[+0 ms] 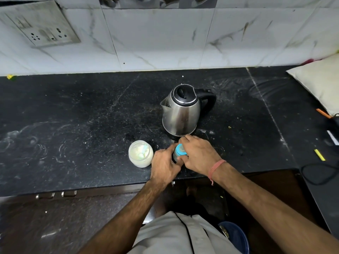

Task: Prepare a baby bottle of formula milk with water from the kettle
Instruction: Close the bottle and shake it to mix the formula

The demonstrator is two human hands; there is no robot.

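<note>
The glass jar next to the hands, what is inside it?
The open jar holds pale, creamy white powder, with a light blue shape, maybe a scoop, lying in it. How deep the powder goes cannot be seen. No lid covers it.

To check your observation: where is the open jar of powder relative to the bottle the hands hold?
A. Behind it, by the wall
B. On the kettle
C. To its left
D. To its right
C: the jar stands on the counter left of the bottle, beside the left hand.
</note>
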